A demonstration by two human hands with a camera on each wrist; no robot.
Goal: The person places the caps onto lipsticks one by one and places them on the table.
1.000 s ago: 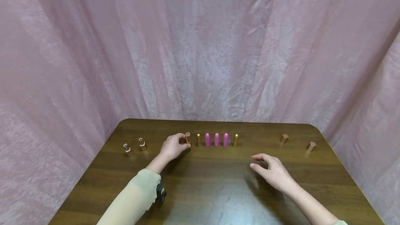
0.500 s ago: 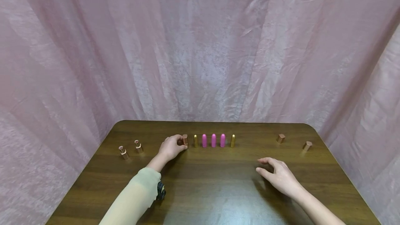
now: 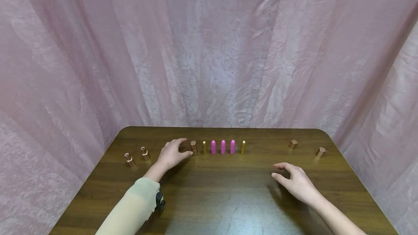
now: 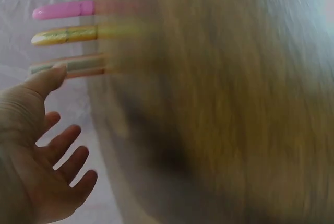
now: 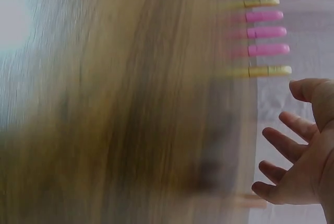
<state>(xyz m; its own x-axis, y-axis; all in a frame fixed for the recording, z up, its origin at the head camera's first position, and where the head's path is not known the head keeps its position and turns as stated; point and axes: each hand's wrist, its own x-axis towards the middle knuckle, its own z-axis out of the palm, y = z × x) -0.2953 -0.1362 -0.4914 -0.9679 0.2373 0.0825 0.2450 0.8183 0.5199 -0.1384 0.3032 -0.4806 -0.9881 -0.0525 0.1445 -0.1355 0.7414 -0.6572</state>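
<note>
A row of capped lipsticks stands at the table's far middle: a copper one (image 3: 193, 147), a gold one (image 3: 204, 147), three pink ones (image 3: 223, 147) and another gold one (image 3: 243, 147). My left hand (image 3: 184, 147) is just left of the copper lipstick, fingers spread and holding nothing. In the left wrist view its thumb (image 4: 49, 78) lies close to the copper lipstick (image 4: 68, 66). My right hand (image 3: 275, 170) hovers over bare table to the right with relaxed fingers and nothing in it. In the right wrist view the right hand (image 5: 282, 145) is open below the gold lipstick (image 5: 269, 70).
Two uncapped lipstick bases (image 3: 129, 159) (image 3: 145, 153) stand at the far left. Two copper caps (image 3: 292, 144) (image 3: 320, 152) sit at the far right. The brown table (image 3: 215, 198) is ringed by a pink curtain (image 3: 209, 46). Both wrist views are motion-blurred.
My left hand has let go of the copper lipstick, spread its fingers and drawn back slightly to the left. My right hand has drifted a little to the right.
</note>
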